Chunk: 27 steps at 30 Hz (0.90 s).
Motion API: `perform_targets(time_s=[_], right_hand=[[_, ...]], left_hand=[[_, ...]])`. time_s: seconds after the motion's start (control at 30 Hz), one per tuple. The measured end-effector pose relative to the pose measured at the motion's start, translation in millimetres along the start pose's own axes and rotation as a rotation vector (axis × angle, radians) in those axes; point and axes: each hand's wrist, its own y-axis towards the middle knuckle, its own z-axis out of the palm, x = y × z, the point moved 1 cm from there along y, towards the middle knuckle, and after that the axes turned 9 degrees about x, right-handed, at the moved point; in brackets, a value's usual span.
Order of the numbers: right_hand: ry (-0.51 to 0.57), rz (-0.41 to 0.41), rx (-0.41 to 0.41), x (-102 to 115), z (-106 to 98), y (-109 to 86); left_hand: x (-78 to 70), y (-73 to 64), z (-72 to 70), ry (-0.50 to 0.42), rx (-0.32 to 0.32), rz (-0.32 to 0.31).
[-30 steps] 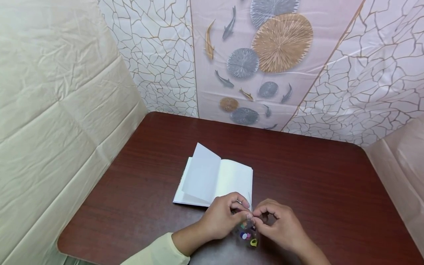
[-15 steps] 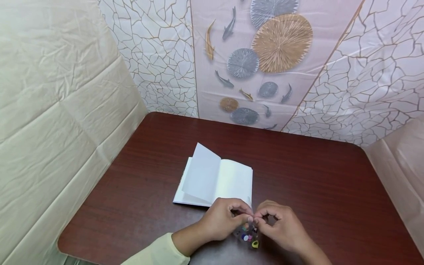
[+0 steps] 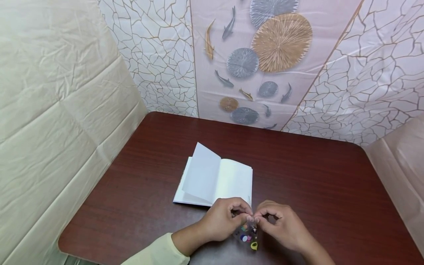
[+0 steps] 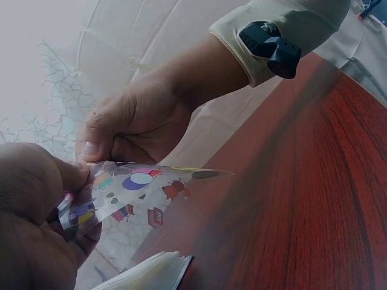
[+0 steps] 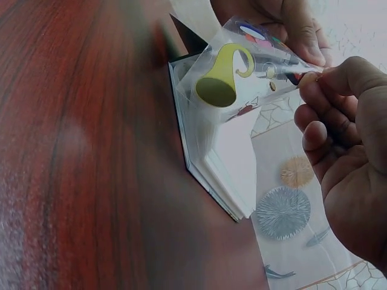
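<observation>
Both hands meet over the near side of the table, pinching a clear plastic sheet printed with small colourful pictures. My left hand grips its upper edge between thumb and fingers. Close beside it, my right hand pinches the same edge with thumb and index finger. The sheet hangs curved below the fingertips. In the right wrist view a yellow horn-shaped picture shows near one corner. Fingers partly hide the pinched edge. Just beyond the hands lies an open book with blank white pages, one leaf standing up.
The dark red-brown table stretches out on both sides of the book. Behind it hangs a patterned cloth with round and fish motifs. A cream cloth borders the left side.
The left hand's fingers have drawn down and closer together on the sheet's edge. The sheet's lower part has shifted slightly. The book has not moved.
</observation>
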Motion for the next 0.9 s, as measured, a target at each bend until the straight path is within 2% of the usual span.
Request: perform_targets(time_s=[0.17, 0.3, 0.7, 0.9], right_hand=[[-0.063, 0.0, -0.038, -2.0, 4.2, -0.1], [-0.072, 0.014, -0.052, -3.0, 6.6, -0.2], [-0.08, 0.072, -0.068, 3.0, 6.9, 0.4], [-0.059, 0.016, -0.086, -2.4, 5.8, -1.4]], left_hand=[[1.7, -0.3, -0.2, -0.054, -0.002, -0.025], [2.3, -0.8, 0.0, -0.066, -0.003, -0.029], [1.5, -0.6, 0.0, -0.08, 0.008, 0.011], [2.0, -0.6, -0.9, -0.152, 0.001, -0.029]])
